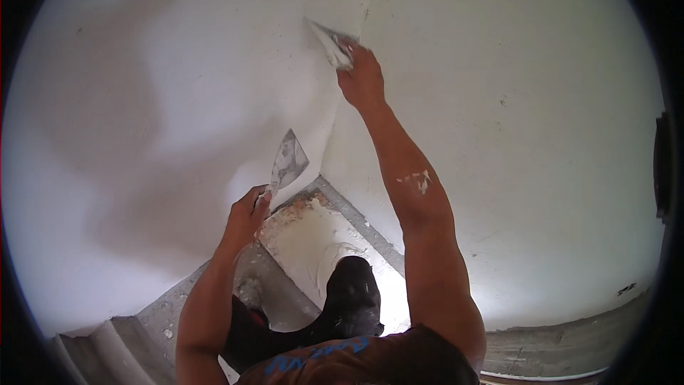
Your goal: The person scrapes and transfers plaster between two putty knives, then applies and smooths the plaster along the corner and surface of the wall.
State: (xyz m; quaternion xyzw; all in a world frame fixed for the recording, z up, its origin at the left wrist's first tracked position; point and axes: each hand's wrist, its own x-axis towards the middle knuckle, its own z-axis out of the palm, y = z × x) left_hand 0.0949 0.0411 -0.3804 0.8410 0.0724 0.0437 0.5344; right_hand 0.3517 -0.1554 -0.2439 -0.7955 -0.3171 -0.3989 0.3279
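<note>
Right hand (362,78), upper middle of the frame: closed around a flat-bladed trowel (330,45) loaded with white paste, blade at the left wall (199,50), just beside the inner corner; I can't tell from my feed whether the edge touches. Left hand (247,215), left of centre: fingers wrapped on the handle of a triangular scraper (289,160), blade pointing up. I judge it is held there to stay within easy reach of the other tool, its broad face handy for carrying paste.

Metal on both looks thin, smeared grey and white. Dried-looking white flecks on the right forearm (420,182). Both walls matt and pale, the right wall (534,142) marked with small dark nicks. Below centre, a roughly rectangular ledge (299,232), coated creamy white, bordered by grey strips; a dark-clad knee (352,289) overlaps it. Lower left: grey, hard-edged steps (120,342), probably concrete.
</note>
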